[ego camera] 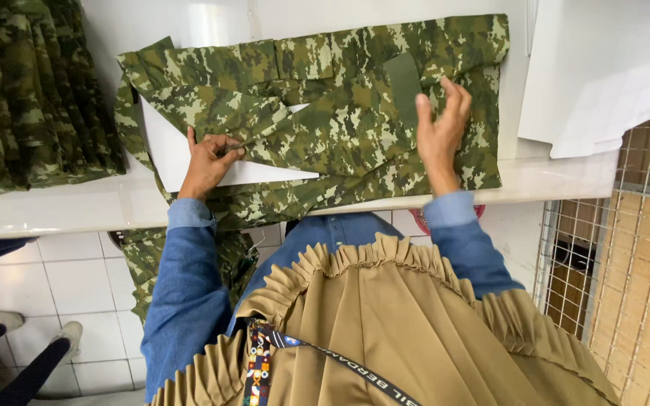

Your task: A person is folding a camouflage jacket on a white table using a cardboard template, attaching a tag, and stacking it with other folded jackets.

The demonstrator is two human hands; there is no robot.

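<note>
**Camo shirt mid-fold, card insert looks ready to slide**

The camouflage shirt (340,113) lies flat on the white table (77,203), long axis running left-right, its lower part hanging off the near edge. Left hand (208,162) pinches a fold of fabric right over the white card (189,162) tucked inside. Right hand (441,128) is open, fingers spread, holding nothing. My guess: that dangling weight drags the shirt and shifts the card.

Bare bench (189,19) lies open beyond the camouflage garment (340,113); a folded camouflage stack (31,90) blocks the left, white sheets (596,68) the right (wire mesh (633,256) below).
</note>
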